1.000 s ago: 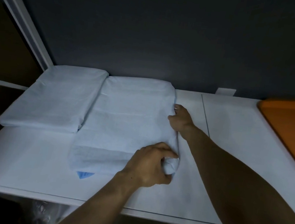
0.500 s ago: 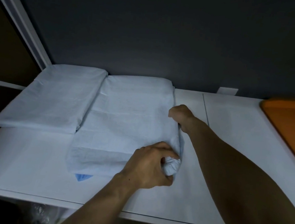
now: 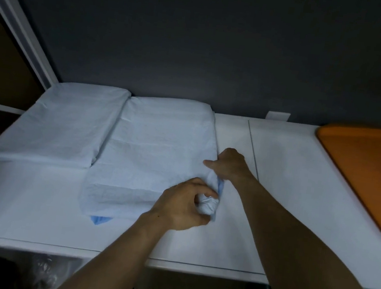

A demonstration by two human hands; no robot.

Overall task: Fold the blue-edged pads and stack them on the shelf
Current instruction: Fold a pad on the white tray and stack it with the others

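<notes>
The folded pad (image 3: 160, 145) lies on the shelf (image 3: 288, 180) left of its middle. Its far end is against the back edge and its long axis runs back to front. A second pile of pads (image 3: 62, 123) sits just beside it in the back left corner, and an orange tray (image 3: 368, 173) lies along the right edge, well apart.

The left grip (image 3: 182, 203) is clenched on the pad's near right corner, which is bunched into a white wad inside the curled fingers, on the side nearest the shelf's front edge. The right grip (image 3: 230, 165) is farther back on the same right side. Its thumb lies on the pad's top and its fingers curl down over the side, hidden, so I cannot tell whether they hold the edge or only press it. Between the two, a strip of blue edging (image 3: 220, 187) stands up a little.

The loose corner is the crux. It lies directly in the left grip, so that hand is the nearer, and tucking it probably means pushing toward the left while the right grip steadies the side. A blue flap (image 3: 101, 219) also pokes out at the pad's near left corner.
</notes>
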